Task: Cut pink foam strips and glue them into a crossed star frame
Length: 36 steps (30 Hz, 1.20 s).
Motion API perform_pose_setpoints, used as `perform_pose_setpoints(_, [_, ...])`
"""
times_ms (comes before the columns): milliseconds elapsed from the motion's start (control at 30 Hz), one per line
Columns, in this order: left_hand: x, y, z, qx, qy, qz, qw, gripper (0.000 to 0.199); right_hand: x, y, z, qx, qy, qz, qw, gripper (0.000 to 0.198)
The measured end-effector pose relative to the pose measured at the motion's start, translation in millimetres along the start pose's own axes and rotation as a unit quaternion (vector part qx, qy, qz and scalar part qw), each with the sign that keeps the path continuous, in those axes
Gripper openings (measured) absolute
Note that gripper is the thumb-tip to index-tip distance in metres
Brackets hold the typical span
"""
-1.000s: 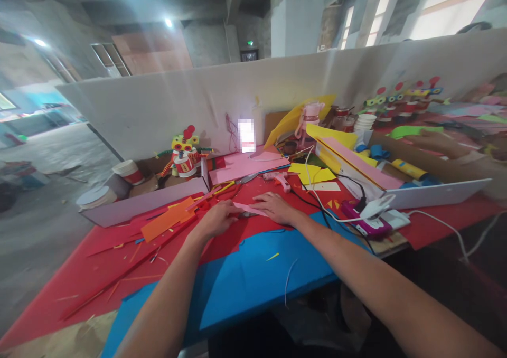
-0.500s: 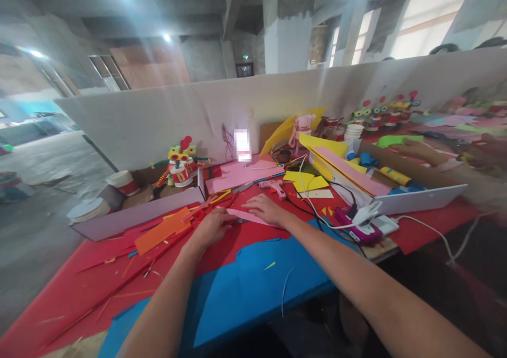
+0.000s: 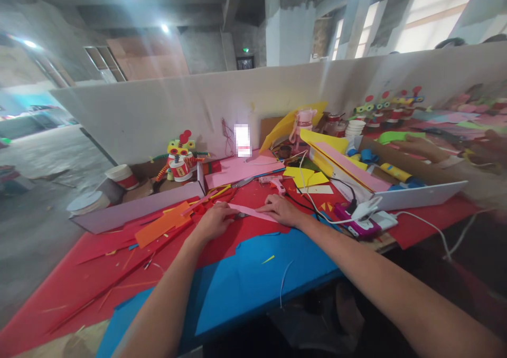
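A narrow pink paper strip (image 3: 247,210) stretches between my two hands, low over the red table covering. At its left end my left hand (image 3: 214,223) is closed, with the fingertips and thumb on the paper. My right hand (image 3: 280,210) has its fingers bent together on the right part of the strip. Something small and grey shows under the strip by my left thumb, too little of it to name. Just beyond my right hand lies a pink glue gun (image 3: 273,181). Blue paper (image 3: 257,273) covers the near side of the table.
Orange paper pieces (image 3: 162,226) lie on the left, before a box (image 3: 138,210) with a paper-cup robot (image 3: 181,162). Yellow papers (image 3: 307,177) sit behind the glue gun. On the right are a purple power strip (image 3: 356,226), white cables and an open box (image 3: 423,195). Another person's arm (image 3: 475,173) reaches in.
My right hand has drawn in its spread fingers and moved slightly right along the pink strip, baring more of it. My left hand stays at the left end. The view has shifted slightly.
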<state>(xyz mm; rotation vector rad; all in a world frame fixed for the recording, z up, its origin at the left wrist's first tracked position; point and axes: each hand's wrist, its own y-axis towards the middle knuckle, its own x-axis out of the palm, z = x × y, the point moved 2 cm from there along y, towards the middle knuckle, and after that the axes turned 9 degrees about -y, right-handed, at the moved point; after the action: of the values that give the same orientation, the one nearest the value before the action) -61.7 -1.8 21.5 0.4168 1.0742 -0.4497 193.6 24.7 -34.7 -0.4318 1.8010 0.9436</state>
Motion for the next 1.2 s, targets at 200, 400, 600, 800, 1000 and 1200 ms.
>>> perform_pose_setpoints(200, [0, 1, 2, -0.005, -0.013, -0.01, 1.0, 0.035, 0, 0, 1, -0.003, -0.004, 0.005, 1.0, 0.03])
perform_pose_setpoints(400, [0, 1, 4, 0.003, -0.028, -0.016, 0.999, 0.036, 3, -1, 2, 0.002, -0.007, 0.009, 1.0, 0.03])
perform_pose_setpoints(600, [2, 3, 8, 0.008, -0.023, -0.017, 1.0, 0.036, 3, -1, 3, 0.001, -0.005, 0.011, 1.0, 0.03])
perform_pose_setpoints(800, [3, 4, 15, 0.004, -0.021, -0.028, 0.999, 0.036, 3, -1, 2, 0.006, 0.002, 0.007, 1.0, 0.029])
perform_pose_setpoints(1000, [7, 5, 17, 0.02, -0.017, -0.029, 0.999, 0.036, 3, -1, 2, 0.009, 0.0, 0.008, 1.0, 0.03])
perform_pose_setpoints(1200, [10, 6, 19, 0.03, -0.007, -0.019, 0.999, 0.037, 3, -1, 2, 0.014, 0.006, 0.005, 1.0, 0.032])
